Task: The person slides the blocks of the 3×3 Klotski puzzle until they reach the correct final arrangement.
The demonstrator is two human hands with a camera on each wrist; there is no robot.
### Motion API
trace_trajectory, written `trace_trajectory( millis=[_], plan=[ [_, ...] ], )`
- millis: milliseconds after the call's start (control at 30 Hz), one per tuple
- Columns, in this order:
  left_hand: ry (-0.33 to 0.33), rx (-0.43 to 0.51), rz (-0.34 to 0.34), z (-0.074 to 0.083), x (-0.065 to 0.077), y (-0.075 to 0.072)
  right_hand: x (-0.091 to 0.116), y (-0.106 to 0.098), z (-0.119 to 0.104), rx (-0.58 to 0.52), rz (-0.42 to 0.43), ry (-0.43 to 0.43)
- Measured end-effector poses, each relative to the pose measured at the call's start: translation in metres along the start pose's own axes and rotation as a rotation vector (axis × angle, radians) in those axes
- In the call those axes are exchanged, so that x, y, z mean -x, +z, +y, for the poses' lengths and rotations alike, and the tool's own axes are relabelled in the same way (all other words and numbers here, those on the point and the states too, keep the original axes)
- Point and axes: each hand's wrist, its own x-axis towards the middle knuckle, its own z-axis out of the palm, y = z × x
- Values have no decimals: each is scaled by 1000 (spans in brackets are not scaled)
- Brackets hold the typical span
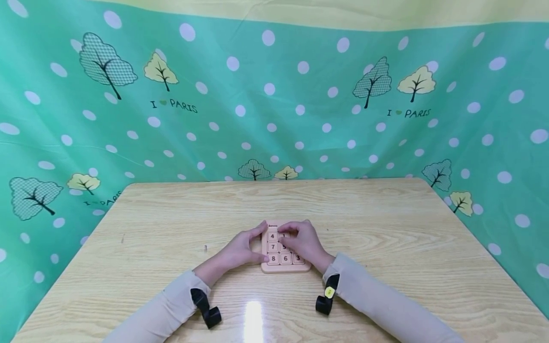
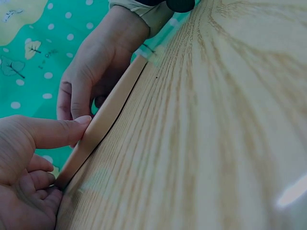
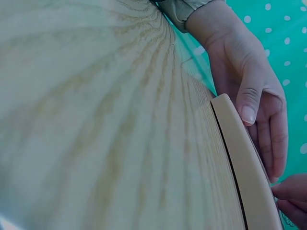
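A pink number slide puzzle (image 1: 286, 269) lies flat on the table, with numbered square tiles in its frame. My left hand (image 1: 238, 247) holds its left side, the thumb at the lower left corner and a finger at the upper left corner. In the left wrist view the left thumb (image 2: 62, 132) presses on the puzzle's edge (image 2: 108, 115). My right hand (image 1: 305, 242) reaches over the puzzle from the right. Its thumb and index finger touch down around the 1 tile, and the hand hides the upper right tiles. The bottom row reads 8, 6, 3.
The wooden table (image 1: 171, 209) spreads around the puzzle, with a bright light reflection (image 1: 253, 321) near its front. A green dotted curtain (image 1: 283, 114) hangs behind and at both sides. Black straps (image 1: 206, 307) with small devices sit on both wrists.
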Motion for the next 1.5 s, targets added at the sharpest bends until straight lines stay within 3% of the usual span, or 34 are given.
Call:
trace_trajectory(
  millis=[467,1233,1500],
  plan=[
    [1,-9,1,1,1,0,3,-7,1,6,-29,-33],
    [-5,-11,5,1,-1,2,6,-23,13,34,9,23],
    [-18,0,8,2,0,2,5,-22,15,-73,12,43]
  ],
)
